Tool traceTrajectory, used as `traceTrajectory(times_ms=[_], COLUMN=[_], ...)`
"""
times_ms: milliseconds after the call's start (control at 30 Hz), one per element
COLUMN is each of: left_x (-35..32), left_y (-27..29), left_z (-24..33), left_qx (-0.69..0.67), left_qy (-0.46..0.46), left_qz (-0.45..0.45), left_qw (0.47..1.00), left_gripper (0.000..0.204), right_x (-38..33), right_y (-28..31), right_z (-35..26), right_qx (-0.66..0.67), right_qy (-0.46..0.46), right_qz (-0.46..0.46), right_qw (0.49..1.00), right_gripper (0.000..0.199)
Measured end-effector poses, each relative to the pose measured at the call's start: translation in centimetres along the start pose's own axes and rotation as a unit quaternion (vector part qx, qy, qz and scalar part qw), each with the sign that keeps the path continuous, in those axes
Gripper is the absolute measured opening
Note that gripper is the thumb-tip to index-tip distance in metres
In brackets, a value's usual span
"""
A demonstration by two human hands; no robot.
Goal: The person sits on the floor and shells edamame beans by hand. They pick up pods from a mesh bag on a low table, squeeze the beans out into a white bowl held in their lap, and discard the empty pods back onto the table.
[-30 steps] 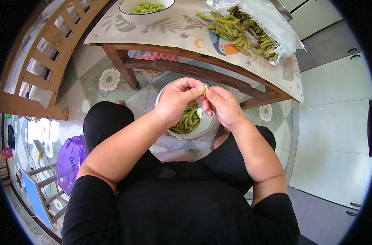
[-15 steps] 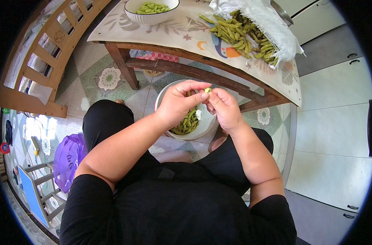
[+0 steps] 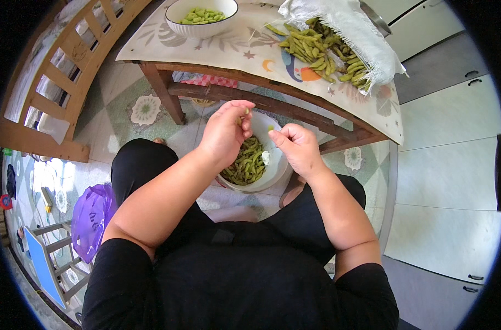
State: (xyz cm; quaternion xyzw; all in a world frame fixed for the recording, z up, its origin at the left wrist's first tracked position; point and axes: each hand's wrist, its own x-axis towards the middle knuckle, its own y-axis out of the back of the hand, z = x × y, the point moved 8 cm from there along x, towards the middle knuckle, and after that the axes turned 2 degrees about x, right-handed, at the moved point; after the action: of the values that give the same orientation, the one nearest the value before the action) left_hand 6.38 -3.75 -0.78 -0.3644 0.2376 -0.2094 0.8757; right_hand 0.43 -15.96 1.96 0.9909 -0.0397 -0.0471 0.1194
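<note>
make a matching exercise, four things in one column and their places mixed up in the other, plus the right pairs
Things
1. white bowl
2. purple plastic bag
3. frayed white woven sack
4. round white tub

Places
A. left of both knees
B. toward the right end of the patterned tablecloth, partly over a pile of green bean pods
C. between the knees, with pods inside
D. toward the tablecloth's left end

Pairs: 1-D, 2-A, 3-B, 4-C

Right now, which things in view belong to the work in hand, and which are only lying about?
In the job:
heap of green bean pods
round white tub of green pods
white ribbed bowl of shelled green beans

Lying about:
purple plastic bag
blue-panelled grey frame
</note>
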Motion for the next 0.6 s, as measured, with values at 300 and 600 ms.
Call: traceTrajectory(times_ms=[300, 600], left_x=[0.5, 0.9], left_y=[1.0, -0.8], left_z=[-0.5, 0.8], left_qx=[0.019, 0.250], left_qy=[0.039, 0.017], left_qz=[0.058, -0.021], left_qw=[0.997, 0.968], left_gripper=[0.015, 0.033], right_x=[2.9, 17.2], right_y=[3.5, 3.5], right_z=[-5.8, -11.4], right_qx=[-0.078, -0.632], right_qy=[0.100, 0.183], right_qz=[0.124, 0.152], right_qw=[0.984, 0.737], right_gripper=[0.011, 0.017])
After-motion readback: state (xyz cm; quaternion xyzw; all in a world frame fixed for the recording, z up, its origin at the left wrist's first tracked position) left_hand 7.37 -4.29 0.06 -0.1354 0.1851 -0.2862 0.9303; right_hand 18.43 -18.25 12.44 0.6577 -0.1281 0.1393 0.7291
